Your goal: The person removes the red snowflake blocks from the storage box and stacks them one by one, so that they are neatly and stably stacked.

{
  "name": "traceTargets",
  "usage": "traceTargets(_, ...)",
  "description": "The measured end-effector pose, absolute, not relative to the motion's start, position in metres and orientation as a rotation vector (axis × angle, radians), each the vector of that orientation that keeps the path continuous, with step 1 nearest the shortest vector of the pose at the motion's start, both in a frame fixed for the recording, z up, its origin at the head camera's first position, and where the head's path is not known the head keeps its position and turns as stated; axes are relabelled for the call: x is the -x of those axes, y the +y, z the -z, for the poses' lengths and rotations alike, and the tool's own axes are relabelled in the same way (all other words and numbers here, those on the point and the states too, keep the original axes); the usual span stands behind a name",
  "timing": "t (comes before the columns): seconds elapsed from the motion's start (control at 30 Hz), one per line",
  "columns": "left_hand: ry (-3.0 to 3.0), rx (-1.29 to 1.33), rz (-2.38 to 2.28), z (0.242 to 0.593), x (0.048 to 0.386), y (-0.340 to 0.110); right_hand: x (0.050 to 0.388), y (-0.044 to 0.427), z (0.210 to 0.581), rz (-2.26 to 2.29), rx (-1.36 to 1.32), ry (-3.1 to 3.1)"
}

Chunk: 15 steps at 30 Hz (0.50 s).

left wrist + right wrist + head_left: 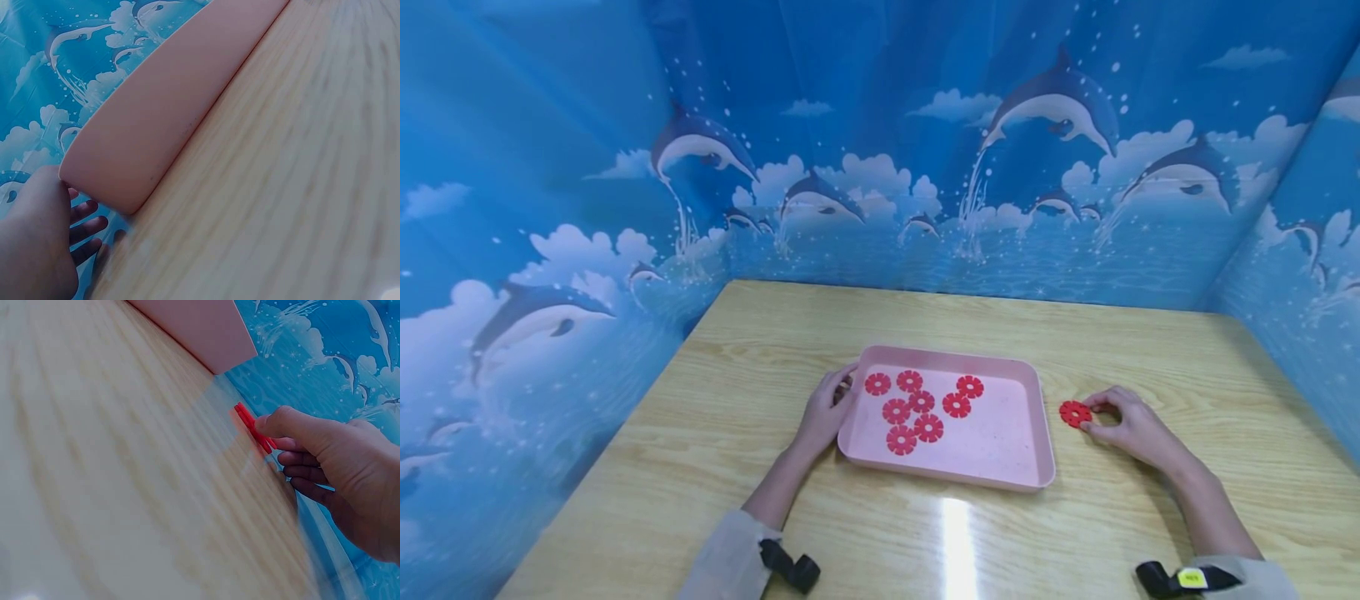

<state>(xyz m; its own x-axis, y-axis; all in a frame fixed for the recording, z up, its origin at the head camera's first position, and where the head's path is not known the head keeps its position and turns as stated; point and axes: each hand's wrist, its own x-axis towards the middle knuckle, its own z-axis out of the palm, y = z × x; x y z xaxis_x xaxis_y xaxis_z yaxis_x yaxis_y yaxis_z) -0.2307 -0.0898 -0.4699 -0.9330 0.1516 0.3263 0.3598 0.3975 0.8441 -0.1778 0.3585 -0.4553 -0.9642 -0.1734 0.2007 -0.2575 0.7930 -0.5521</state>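
Note:
A shallow pink tray (992, 442) lies on the table, with several red notched interlocking discs (928, 427) flat inside it, mostly in its left half. At the tray's left side, my left hand (825, 412) holds the wall, thumb at the rim and fingers outside; in the left wrist view the thumb tip is hidden behind the tray wall (144, 125). To the right of the tray, my right hand (1131, 427) pinches a red interlocking disc (1076, 414) between thumb and fingers. Edge-on in the right wrist view, that disc (251, 427) shows what may be two layers.
The wooden table (760, 333) reaches back to a blue curtain (880, 225) printed with dolphins, which also stands along both sides. A bright reflection falls on the tabletop in front of the tray. Black straps (790, 567) sit on both sleeves.

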Motion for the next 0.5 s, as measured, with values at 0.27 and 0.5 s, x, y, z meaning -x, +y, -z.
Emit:
traceTargets(0.27,-2.441,0.458,1.544,0.4700,0.2307,-0.0898,0.1772,0.3580,0.4537,-0.911,-0.336,-2.851)
traceTargets(0.5,-2.433,0.455,1.554,0.4699,0.2306,-0.0891,0.1768,0.3574,0.4543,-0.895,-0.312,-2.858)
